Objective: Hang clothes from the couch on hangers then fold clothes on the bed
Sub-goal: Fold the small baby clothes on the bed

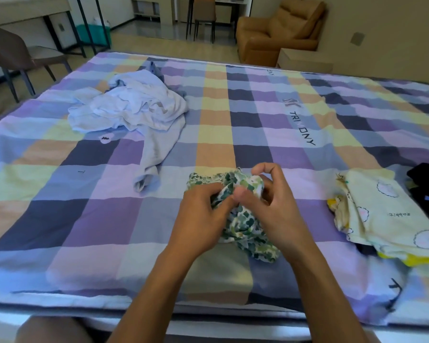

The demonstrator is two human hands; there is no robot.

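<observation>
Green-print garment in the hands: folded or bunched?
Bunched: green-print garment crumpled in irregular wrinkles, gripped by left hand and right hand.

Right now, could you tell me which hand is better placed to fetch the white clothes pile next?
Probably the left hand: the white clothes pile lies to its far left, while the right hand sits farther away. Both grip the green-print garment.

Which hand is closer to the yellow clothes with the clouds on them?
The right hand. It grips the green-spotted garment, with the yellow cloud-print clothes lying apart to its right; the left hand grips the same garment on its far side, farther away.
</observation>
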